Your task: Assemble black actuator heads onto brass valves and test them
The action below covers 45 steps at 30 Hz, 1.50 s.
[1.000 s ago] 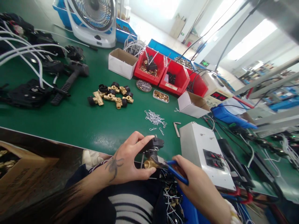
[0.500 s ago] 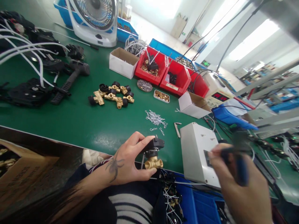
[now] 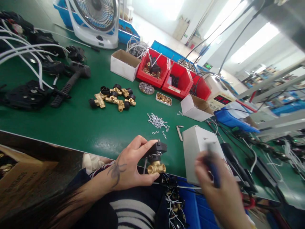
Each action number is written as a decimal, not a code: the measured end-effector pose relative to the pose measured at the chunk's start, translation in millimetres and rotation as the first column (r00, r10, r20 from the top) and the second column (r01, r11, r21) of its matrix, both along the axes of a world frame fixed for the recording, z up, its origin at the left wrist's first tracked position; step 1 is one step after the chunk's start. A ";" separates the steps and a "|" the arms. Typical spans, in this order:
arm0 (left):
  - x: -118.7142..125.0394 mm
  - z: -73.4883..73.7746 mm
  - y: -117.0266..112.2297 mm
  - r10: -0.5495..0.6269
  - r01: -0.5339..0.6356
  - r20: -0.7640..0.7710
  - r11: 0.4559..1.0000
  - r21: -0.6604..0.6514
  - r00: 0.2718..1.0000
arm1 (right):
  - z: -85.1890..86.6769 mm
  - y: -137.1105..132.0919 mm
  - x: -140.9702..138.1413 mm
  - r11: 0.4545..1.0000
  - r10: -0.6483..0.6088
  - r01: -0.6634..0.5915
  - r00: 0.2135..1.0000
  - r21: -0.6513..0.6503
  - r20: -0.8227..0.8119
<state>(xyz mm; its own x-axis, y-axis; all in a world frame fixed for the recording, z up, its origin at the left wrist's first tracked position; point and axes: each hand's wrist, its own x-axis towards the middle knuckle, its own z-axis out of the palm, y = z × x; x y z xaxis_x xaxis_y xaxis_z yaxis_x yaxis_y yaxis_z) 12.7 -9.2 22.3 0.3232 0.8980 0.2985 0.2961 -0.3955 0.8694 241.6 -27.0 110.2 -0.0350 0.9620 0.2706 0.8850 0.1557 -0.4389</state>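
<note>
My left hand (image 3: pixel 133 162) is closed around a brass valve (image 3: pixel 156 167) topped by a black plastic head (image 3: pixel 160 147). A thin wire clip shows at the joint between brass and plastic. The valve is upright at the bench's front edge. Smeared by motion, my right hand (image 3: pixel 221 187) grips a hand tool with a dark blue handle (image 3: pixel 214 171); its exact kind is too blurred to tell. This hand is in front of a grey box (image 3: pixel 194 152). Beyond the valve lies a pile of wire clips (image 3: pixel 157 121), with a small L-shaped metal piece (image 3: pixel 179 133) to their right.
Several brass fittings with black caps (image 3: pixel 115 99) lie mid-bench. Behind are red bins (image 3: pixel 177 81), white cartons (image 3: pixel 125 65), a dish of pins (image 3: pixel 146 88) and a tray of small brass parts (image 3: pixel 163 99). A black hammer-shaped tool (image 3: pixel 71 82) and fan (image 3: pixel 95 19) are left.
My right hand has moved left with the blue-handled tool, closer to the valve. A black-handled object on the right is now uncovered. My left hand keeps the valve in nearly the same place.
</note>
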 end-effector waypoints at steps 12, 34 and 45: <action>-0.5 -1.4 -0.2 -0.005 0.005 0.010 1.000 -0.012 1.000 | -6.2 0.1 -3.8 0.977 0.130 -0.124 0.991 -0.174 0.023; -0.1 -0.7 0.3 -0.005 0.006 0.006 1.000 -0.013 1.000 | -6.5 4.5 -6.1 0.959 0.187 -0.160 0.978 -0.234 0.097; 1.6 -2.1 -0.2 -0.024 0.024 0.002 0.999 0.024 1.000 | -13.9 2.7 -4.2 0.946 0.231 -0.197 0.967 -0.257 0.109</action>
<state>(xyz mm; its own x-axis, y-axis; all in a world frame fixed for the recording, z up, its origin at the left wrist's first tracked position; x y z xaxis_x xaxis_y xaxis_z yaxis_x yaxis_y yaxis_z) 14.2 -9.4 20.2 0.3441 0.8826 0.3203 0.2845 -0.4231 0.8602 237.4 -24.3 96.3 -0.2671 0.9636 0.0091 0.8964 0.2519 -0.3647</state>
